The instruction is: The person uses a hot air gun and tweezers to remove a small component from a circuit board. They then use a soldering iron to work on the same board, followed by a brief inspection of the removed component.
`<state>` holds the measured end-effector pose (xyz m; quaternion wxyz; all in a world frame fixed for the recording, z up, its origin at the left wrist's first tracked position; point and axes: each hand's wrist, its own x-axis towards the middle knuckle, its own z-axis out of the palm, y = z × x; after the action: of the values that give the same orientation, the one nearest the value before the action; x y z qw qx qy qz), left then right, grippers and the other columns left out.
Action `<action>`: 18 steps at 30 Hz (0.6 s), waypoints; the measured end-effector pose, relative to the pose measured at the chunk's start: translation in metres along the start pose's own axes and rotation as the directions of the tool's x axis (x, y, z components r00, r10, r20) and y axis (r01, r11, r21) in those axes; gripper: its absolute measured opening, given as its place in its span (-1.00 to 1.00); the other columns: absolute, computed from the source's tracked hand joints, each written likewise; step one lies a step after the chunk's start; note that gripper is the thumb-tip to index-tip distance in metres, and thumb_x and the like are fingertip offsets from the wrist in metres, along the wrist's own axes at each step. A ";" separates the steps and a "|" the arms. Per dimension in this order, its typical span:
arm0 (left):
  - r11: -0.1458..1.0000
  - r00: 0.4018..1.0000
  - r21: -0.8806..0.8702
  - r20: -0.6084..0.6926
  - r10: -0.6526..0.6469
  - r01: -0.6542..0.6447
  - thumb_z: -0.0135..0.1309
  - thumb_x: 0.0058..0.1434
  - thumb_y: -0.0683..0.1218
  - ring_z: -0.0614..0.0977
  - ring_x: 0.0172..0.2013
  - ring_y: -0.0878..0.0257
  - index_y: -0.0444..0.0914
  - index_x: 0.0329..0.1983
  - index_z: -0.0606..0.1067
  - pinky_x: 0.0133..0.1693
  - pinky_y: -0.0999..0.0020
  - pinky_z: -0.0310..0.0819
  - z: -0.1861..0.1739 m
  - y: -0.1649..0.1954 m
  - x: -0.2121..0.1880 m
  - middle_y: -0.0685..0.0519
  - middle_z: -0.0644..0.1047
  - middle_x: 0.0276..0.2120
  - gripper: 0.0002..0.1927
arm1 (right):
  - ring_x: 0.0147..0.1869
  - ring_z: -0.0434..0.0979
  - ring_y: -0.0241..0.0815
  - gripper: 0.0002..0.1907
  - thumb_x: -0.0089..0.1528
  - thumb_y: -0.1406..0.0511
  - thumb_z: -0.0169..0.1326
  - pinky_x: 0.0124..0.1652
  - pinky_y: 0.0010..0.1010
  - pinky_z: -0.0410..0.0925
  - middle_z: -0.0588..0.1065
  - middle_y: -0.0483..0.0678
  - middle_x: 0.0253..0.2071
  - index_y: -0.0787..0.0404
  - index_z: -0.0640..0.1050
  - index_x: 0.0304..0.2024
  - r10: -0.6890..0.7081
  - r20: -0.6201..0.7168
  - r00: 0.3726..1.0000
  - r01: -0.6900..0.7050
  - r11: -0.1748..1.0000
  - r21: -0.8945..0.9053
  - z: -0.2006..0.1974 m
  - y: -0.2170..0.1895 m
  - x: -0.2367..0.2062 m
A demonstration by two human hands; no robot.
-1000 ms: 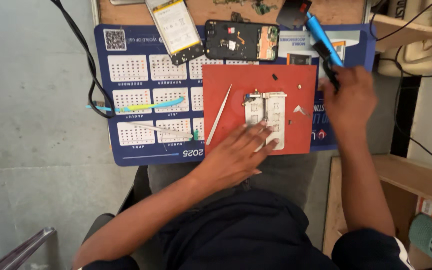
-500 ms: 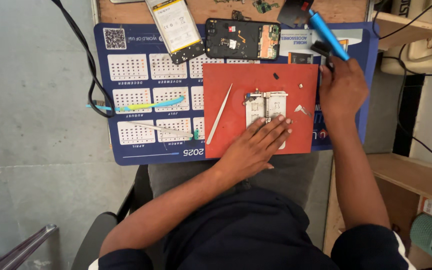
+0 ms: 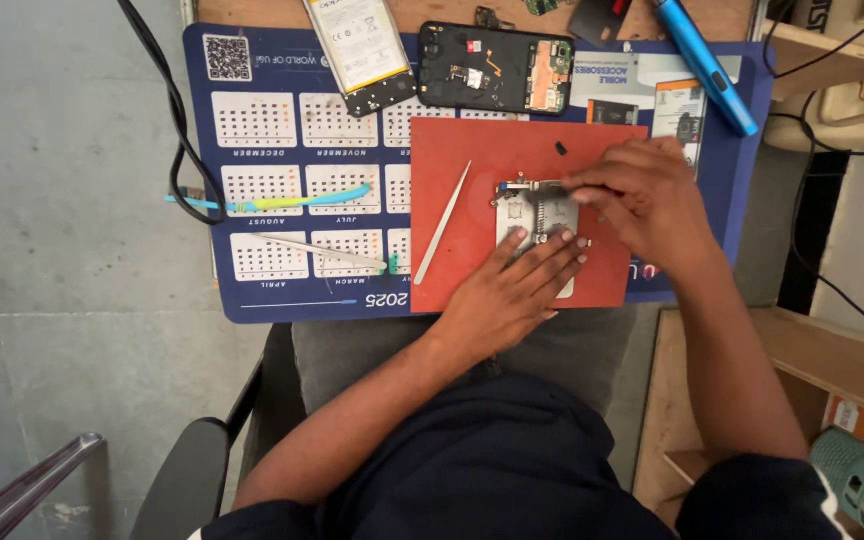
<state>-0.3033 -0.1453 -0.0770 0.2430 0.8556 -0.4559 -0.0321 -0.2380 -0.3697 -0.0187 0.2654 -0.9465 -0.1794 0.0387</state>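
I see a small silver-grey metal board (image 3: 537,215), flat on the red mat (image 3: 472,170), near its middle. Rectangular, shielded top face up, a thin connector strip at its upper edge. Lower edge partly covered by fingers.

Bare red mat (image 3: 452,280) beyond tweezers (image 3: 443,223)

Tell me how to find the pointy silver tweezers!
Look at the red mat lying on the big blue calendar mat. On its left part, beside the left hand, lie thin silver tweezers, slanted. They are the only long shiny sliver on the red.
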 end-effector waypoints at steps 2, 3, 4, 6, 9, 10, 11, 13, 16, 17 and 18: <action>1.000 1.000 -0.031 -0.014 0.001 -0.002 0.10 0.25 0.13 0.14 0.50 0.20 -0.23 0.51 0.21 0.45 0.04 0.05 0.001 0.000 0.000 0.07 0.20 0.49 -0.20 | -0.19 0.49 -0.17 -0.89 0.22 0.26 0.32 0.09 -0.25 0.15 0.55 -0.25 -0.28 0.03 0.69 -0.19 -0.057 -0.012 0.998 0.056 0.994 -0.098 0.000 0.002 0.009; 1.000 1.000 -0.021 -0.014 0.002 -0.002 0.10 0.26 0.13 0.14 0.50 0.20 -0.23 0.50 0.22 0.45 0.05 0.05 0.002 -0.001 -0.001 0.06 0.20 0.49 -0.21 | -0.18 0.47 -0.17 -0.90 0.21 0.23 0.34 0.12 -0.22 0.14 0.57 -0.26 -0.22 0.01 0.69 -0.23 -0.085 -0.014 0.996 0.083 0.986 -0.146 0.003 0.002 0.014; 1.000 1.000 -0.011 -0.014 0.006 -0.006 0.10 0.26 0.13 0.15 0.50 0.19 -0.24 0.50 0.22 0.44 0.05 0.05 0.003 -0.001 -0.002 0.06 0.21 0.49 -0.22 | -0.13 0.47 -0.17 -0.88 0.18 0.22 0.36 0.15 -0.18 0.14 0.56 -0.27 -0.22 -0.01 0.69 -0.24 -0.120 -0.025 0.992 0.114 0.979 -0.172 0.008 0.000 0.019; 1.000 1.000 -0.001 -0.011 0.012 -0.012 0.09 0.28 0.12 0.17 0.49 0.19 -0.24 0.50 0.23 0.44 0.05 0.05 0.006 -0.002 -0.003 0.06 0.22 0.48 -0.24 | -0.05 0.47 -0.17 -0.85 0.12 0.19 0.38 0.22 -0.10 0.13 0.53 -0.28 -0.22 -0.06 0.69 -0.27 -0.194 -0.048 0.980 0.179 0.958 -0.223 0.023 -0.004 0.027; 1.000 1.000 -0.001 -0.014 0.016 -0.016 0.07 0.31 0.11 0.20 0.47 0.18 -0.25 0.49 0.25 0.44 0.04 0.05 0.010 -0.003 -0.003 0.04 0.26 0.45 -0.27 | 0.01 0.49 -0.21 -0.83 0.13 0.19 0.39 0.26 -0.08 0.14 0.53 -0.30 -0.16 -0.06 0.67 -0.26 -0.320 -0.048 0.946 0.302 0.927 -0.220 0.044 -0.010 0.031; 1.000 1.000 0.001 -0.019 0.023 -0.023 0.06 0.32 0.11 0.21 0.46 0.16 -0.26 0.48 0.25 0.45 0.03 0.05 0.011 -0.003 -0.003 0.02 0.27 0.44 -0.29 | 0.02 0.50 -0.19 -0.85 0.11 0.22 0.37 0.26 -0.07 0.14 0.54 -0.30 -0.16 -0.08 0.68 -0.27 -0.337 -0.062 0.939 0.315 0.920 -0.234 0.046 -0.009 0.031; 0.999 0.999 0.005 -0.024 0.034 -0.034 0.05 0.33 0.11 0.22 0.46 0.15 -0.26 0.47 0.26 0.45 0.02 0.05 0.012 -0.004 -0.004 0.00 0.28 0.43 -0.30 | 0.02 0.50 -0.18 -0.85 0.10 0.26 0.35 0.26 -0.06 0.14 0.55 -0.31 -0.16 -0.10 0.68 -0.29 -0.353 -0.078 0.932 0.325 0.912 -0.249 0.046 -0.008 0.031; 0.999 0.997 0.038 -0.066 0.029 -0.027 0.05 0.31 0.09 0.22 0.46 0.19 -0.26 0.48 0.27 0.44 0.06 0.07 0.012 -0.004 -0.005 0.05 0.29 0.44 -0.29 | 0.01 0.49 -0.19 -0.85 0.12 0.27 0.35 0.25 -0.05 0.15 0.54 -0.32 -0.17 -0.12 0.68 -0.28 -0.303 -0.101 0.948 0.274 0.933 -0.234 0.043 -0.006 0.028; 0.999 0.999 0.034 -0.043 0.027 -0.025 0.04 0.32 0.08 0.23 0.44 0.18 -0.27 0.47 0.28 0.43 0.04 0.07 0.012 -0.003 -0.006 0.04 0.30 0.44 -0.31 | -0.03 0.45 -0.22 -0.86 0.18 0.25 0.36 0.22 -0.06 0.16 0.51 -0.31 -0.18 -0.12 0.67 -0.23 -0.210 -0.089 0.974 0.192 0.965 -0.176 0.040 -0.006 0.023; 0.999 0.999 0.029 -0.024 0.032 -0.031 0.04 0.33 0.08 0.23 0.43 0.16 -0.28 0.46 0.28 0.43 0.02 0.07 0.012 -0.003 -0.005 0.02 0.30 0.43 -0.32 | -0.03 0.45 -0.21 -0.84 0.15 0.27 0.35 0.21 -0.05 0.16 0.50 -0.29 -0.18 -0.11 0.67 -0.23 -0.261 -0.074 0.963 0.245 0.953 -0.180 0.041 -0.007 0.022; 0.999 0.999 0.030 -0.020 0.031 -0.030 0.04 0.32 0.08 0.24 0.43 0.17 -0.27 0.46 0.28 0.43 0.02 0.08 0.012 -0.003 -0.004 0.03 0.30 0.43 -0.32 | -0.03 0.44 -0.20 -0.82 0.13 0.28 0.33 0.21 -0.05 0.17 0.49 -0.27 -0.17 -0.11 0.66 -0.23 -0.308 -0.059 0.950 0.293 0.939 -0.182 0.045 -0.009 0.020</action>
<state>-0.3065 -0.1448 -0.0894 0.2353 0.8524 -0.4668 -0.0129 -0.2294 -0.3332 -0.0520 0.1935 -0.9279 -0.3131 -0.0587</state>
